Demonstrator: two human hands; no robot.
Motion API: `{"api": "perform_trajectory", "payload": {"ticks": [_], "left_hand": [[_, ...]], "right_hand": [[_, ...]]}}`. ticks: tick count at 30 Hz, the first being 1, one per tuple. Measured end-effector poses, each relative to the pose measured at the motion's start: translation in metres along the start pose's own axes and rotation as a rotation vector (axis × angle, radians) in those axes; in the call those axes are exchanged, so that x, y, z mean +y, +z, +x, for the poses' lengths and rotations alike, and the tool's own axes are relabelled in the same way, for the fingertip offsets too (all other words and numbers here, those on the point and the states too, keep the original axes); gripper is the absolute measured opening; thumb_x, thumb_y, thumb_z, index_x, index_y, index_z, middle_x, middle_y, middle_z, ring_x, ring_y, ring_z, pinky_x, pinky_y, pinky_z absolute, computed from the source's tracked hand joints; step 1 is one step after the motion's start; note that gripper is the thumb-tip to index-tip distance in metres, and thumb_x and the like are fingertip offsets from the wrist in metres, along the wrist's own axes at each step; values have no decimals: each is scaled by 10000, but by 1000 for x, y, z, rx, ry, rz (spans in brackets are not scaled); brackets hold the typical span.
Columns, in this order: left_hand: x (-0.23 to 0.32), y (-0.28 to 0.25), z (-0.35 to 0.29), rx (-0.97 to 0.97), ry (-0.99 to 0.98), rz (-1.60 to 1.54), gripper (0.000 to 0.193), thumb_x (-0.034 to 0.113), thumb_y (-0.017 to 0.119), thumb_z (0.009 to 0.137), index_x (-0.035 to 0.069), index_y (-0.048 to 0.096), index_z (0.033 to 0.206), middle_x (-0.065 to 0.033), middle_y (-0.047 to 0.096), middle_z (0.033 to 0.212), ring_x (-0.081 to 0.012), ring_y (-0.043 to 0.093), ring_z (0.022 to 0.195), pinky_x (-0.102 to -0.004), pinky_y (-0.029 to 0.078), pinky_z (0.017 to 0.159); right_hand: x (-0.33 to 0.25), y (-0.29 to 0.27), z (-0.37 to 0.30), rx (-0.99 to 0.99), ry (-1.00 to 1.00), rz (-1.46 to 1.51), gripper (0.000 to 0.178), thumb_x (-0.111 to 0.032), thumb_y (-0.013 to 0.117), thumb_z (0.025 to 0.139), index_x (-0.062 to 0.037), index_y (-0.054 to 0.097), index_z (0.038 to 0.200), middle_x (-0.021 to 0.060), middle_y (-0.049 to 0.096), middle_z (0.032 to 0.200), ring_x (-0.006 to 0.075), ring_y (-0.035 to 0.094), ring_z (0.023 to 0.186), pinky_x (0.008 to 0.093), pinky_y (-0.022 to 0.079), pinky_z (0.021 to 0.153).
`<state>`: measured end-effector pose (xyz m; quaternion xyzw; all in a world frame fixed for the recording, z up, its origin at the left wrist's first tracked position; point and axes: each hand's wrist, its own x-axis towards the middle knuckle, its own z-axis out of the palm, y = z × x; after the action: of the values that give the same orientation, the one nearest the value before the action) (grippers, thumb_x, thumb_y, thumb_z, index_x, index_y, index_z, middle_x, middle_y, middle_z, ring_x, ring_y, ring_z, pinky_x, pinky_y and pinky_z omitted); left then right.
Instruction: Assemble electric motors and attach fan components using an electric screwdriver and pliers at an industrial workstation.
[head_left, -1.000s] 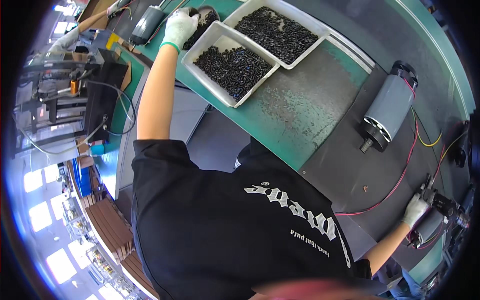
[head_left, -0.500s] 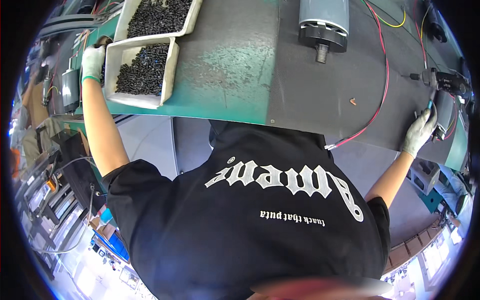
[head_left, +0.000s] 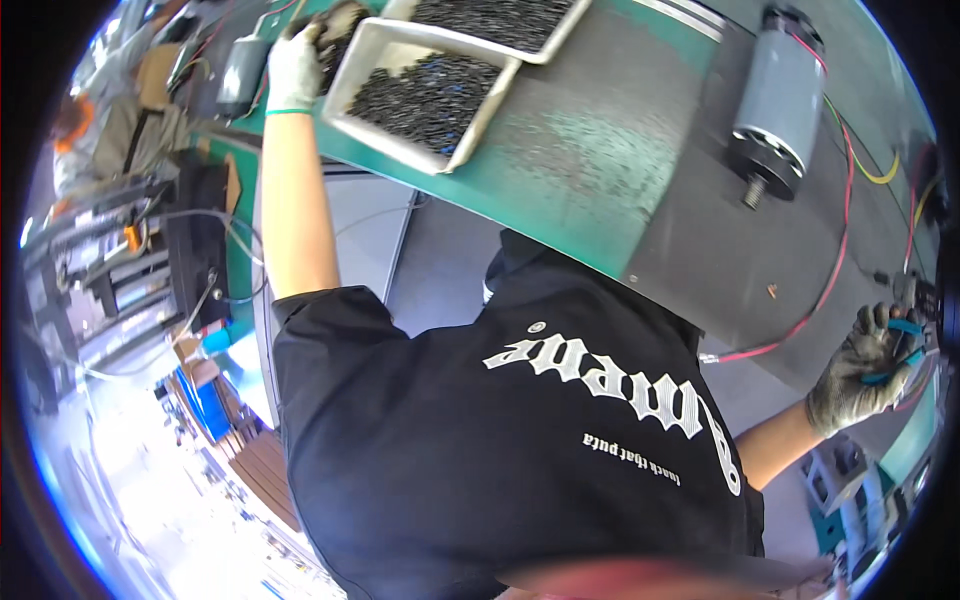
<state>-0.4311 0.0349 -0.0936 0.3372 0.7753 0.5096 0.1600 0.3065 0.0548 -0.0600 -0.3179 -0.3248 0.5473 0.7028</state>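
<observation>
At the upper left my left hand (head_left: 293, 72), in a pale glove with a green cuff, is beside a white tray (head_left: 345, 70) of small black pieces (head_left: 425, 98). Its fingers curl against a heap of dark pieces (head_left: 340, 40) past the tray's left side. What they pinch is hidden. Off at the far right, my right hand (head_left: 857, 375), in a grey-stained glove, is closed around blue-handled pliers (head_left: 905, 327). The two handles spread apart across the palm and fingers; the jaws cannot be made out. A dark tool or fitting (head_left: 918, 295) lies just beyond that hand.
A second white tray (head_left: 548, 48) of black pieces sits behind the first. A grey cylindrical motor (head_left: 782, 95) with a threaded shaft lies at the right, near red and black wires (head_left: 835, 270). A copper-coloured scrap (head_left: 771, 291) is on the bench. Another motor (head_left: 243, 75) stands far left.
The whole view has turned, so the bench now slants down to the right. My right hand has rolled palm up, and the blue handles now show. The left hand stays beside the trays.
</observation>
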Motion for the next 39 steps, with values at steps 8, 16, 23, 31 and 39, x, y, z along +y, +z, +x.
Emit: {"api": "perform_trajectory", "payload": {"ticks": [8, 16, 23, 31, 39], "left_hand": [[17, -14, -19, -66, -50, -285, 155, 87, 611, 909, 37, 609, 1056, -5, 601, 750, -75, 526, 627, -191, 409, 501], [31, -8, -22, -105, 197, 224, 188, 99, 619, 887, 10, 644, 1051, -27, 654, 836, -64, 556, 684, -207, 456, 595], [22, 1, -16, -55, 442, 538, 214, 140, 613, 883, -7, 648, 1035, -32, 670, 878, -56, 563, 694, -207, 459, 628], [29, 1, -28, -153, 215, 348, 238, 133, 602, 872, -22, 650, 1046, -97, 692, 893, -142, 635, 755, -244, 488, 684], [30, 0, -31, -4, -83, -575, 90, 67, 622, 884, 18, 643, 957, -84, 666, 830, -69, 467, 519, -200, 374, 449]], "right_hand": [[8, 15, 16, -362, 197, 108, 525, -278, 505, 950, 59, 400, 1338, 237, 473, 1285, 326, 511, 1144, 430, 407, 984], [17, 16, 5, -204, 195, -2, 506, -280, 477, 969, 44, 403, 1351, 220, 480, 1306, 323, 527, 1144, 426, 407, 984], [20, 13, 3, -108, 223, -56, 507, -303, 474, 971, 38, 419, 1342, 202, 498, 1296, 306, 533, 1133, 413, 421, 964], [27, 19, 0, -161, 200, -106, 456, -258, 466, 990, 24, 425, 1346, 191, 517, 1278, 285, 557, 1109, 395, 445, 928], [31, 23, 0, -120, 161, -328, 466, -199, 557, 949, 41, 430, 1328, 187, 549, 1228, 287, 585, 1090, 404, 482, 905]]}}
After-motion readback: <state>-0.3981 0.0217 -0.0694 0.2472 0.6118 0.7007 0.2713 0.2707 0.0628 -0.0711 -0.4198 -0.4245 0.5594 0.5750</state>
